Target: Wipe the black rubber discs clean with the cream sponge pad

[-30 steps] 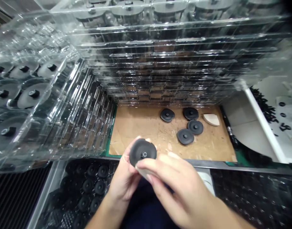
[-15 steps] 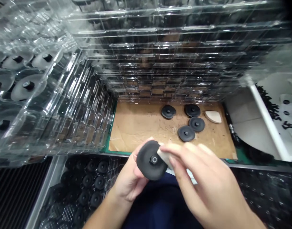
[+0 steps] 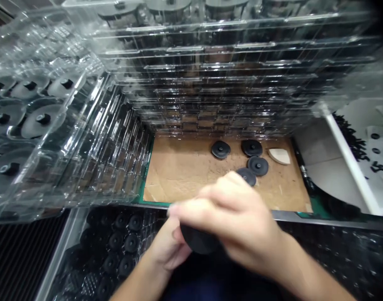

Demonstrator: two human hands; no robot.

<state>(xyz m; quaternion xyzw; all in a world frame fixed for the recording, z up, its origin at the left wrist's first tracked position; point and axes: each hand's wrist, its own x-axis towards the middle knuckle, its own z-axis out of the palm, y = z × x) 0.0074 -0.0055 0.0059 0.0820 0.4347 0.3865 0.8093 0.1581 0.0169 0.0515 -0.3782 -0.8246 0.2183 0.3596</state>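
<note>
My left hand (image 3: 168, 246) grips a black rounded disc (image 3: 199, 240) by its edge, low in front of my body. My right hand (image 3: 235, 217) is slightly blurred and lies across the top of this disc, fingers closed. It hides the disc's upper part and the central stub. The small pale pad that showed in its fingertips half a second ago is now out of sight behind them. Beyond the hands, several similar black discs with central stubs, such as this loose disc (image 3: 221, 149), lie on a brown cardboard sheet (image 3: 178, 167).
A tall stack of clear plastic trays (image 3: 204, 83) rises behind the cardboard; another tray stack (image 3: 94, 138) stands left. A pale wedge-shaped piece (image 3: 279, 156) lies at the cardboard's right. Below left, a tray holds black discs (image 3: 131, 242). A white bin (image 3: 351, 163) with small black parts stands right.
My right hand has swept leftward over the disc, covering its stub and the pale pad. The left hand keeps its hold, and the disc sits slightly lower. The view has shifted a little.
</note>
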